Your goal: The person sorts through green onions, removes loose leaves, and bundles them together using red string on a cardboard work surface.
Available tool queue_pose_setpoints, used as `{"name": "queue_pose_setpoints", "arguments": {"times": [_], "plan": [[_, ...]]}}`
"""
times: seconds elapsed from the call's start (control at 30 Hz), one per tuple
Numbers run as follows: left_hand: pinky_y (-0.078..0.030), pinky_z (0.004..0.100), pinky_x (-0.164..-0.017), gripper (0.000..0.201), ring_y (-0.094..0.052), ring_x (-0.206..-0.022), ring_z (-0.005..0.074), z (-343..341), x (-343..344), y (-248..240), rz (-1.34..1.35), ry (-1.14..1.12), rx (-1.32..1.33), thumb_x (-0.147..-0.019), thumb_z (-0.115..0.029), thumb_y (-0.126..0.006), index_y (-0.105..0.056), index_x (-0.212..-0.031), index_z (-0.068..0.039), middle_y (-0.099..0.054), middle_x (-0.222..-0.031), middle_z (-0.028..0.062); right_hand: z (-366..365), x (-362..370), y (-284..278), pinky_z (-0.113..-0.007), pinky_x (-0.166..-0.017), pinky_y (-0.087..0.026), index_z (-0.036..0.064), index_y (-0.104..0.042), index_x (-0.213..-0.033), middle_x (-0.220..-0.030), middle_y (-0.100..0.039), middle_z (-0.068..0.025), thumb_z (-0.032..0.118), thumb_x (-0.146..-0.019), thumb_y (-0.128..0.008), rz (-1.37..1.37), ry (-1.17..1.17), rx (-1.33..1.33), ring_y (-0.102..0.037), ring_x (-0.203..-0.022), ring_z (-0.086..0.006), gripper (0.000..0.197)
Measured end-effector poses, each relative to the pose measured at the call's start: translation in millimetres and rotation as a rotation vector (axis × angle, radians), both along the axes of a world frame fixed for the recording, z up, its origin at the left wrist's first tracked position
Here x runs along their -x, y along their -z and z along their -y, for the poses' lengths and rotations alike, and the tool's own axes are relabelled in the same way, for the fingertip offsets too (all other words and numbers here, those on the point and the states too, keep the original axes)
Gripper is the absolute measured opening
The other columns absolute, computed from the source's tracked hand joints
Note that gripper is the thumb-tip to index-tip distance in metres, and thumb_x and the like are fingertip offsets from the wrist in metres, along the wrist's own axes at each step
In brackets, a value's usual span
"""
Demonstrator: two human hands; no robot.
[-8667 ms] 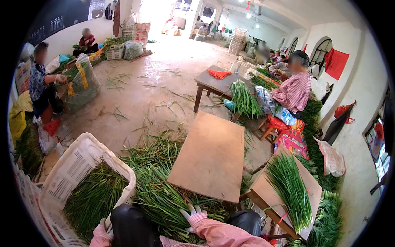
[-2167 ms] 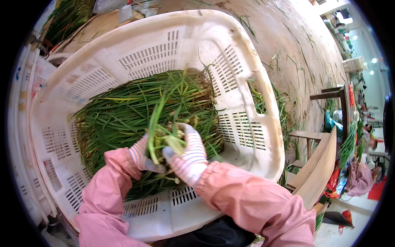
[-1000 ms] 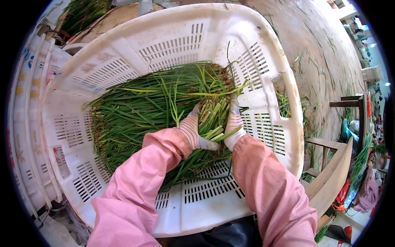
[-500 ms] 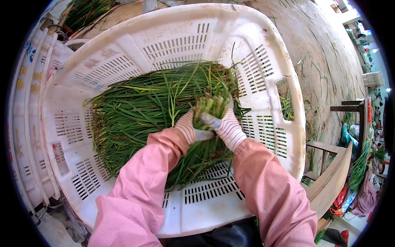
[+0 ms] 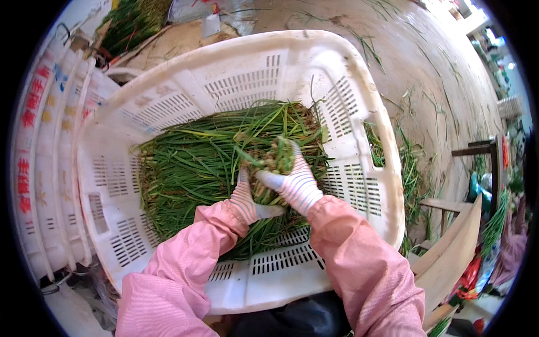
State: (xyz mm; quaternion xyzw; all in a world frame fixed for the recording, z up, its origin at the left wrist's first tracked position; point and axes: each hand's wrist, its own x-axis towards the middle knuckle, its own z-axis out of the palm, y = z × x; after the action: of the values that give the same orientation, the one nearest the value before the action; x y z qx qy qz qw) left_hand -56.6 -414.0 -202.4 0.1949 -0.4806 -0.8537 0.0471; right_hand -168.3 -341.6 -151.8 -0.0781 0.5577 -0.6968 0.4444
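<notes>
A big white slotted plastic basket stands before me, with a thick layer of green garlic chives lying mostly lengthwise in it. Above the right part of that layer, both striped gloved hands grip one bunch of garlic chives. Its stem ends point up and away from me and look a little blurred. My right hand wraps the bunch from the right, thumb across its front. On the other side my left hand closes round its lower left part, the thumb beneath. The bunch's lower leaves are partly hidden by the hands.
White stacked baskets stand along the left. More green bundles lie at the far left. Loose leaves litter the floor on the right, near a wooden stool. A red bag sits at the far right.
The bunch has tipped toward the left in my hands, and my hands have shifted slightly left and down. The whole view has moved, so the basket appears lower.
</notes>
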Motion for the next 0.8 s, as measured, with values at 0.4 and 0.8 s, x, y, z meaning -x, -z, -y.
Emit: {"name": "queue_pose_setpoints", "arguments": {"times": [0.4, 0.8], "plan": [[-0.036, 0.0371, -0.101, 0.057, -0.044, -0.119, 0.0258, -25, -117, -254, -0.059, 0.184, 0.513, -0.08, -0.021, -0.063, -0.039, -0.13, -0.007, -0.044, -0.131, 0.0128, -49, -134, -227, -0.044, -0.071, -0.045, 0.0011, -0.047, -0.113, -0.088, -0.054, -0.0203, 0.027, -0.059, -0.072, -1.069, -0.099, 0.256, -0.053, -0.082, -0.0393, 0.065], [-0.046, 0.0405, -0.084, 0.062, -0.057, -0.096, 0.0335, -267, -10, -428, -0.802, 0.482, 1.058, -0.071, -0.023, -0.069, -0.044, -0.121, 0.002, -0.054, -0.112, 0.0191, -326, -112, -343, -0.035, -0.083, -0.048, 0.0064, -0.038, -0.127, -0.109, -0.056, -0.011, 0.006, -0.065, -0.072, -0.759, 0.736, 0.471, -0.057, -0.098, -0.0209, 0.07]]}}
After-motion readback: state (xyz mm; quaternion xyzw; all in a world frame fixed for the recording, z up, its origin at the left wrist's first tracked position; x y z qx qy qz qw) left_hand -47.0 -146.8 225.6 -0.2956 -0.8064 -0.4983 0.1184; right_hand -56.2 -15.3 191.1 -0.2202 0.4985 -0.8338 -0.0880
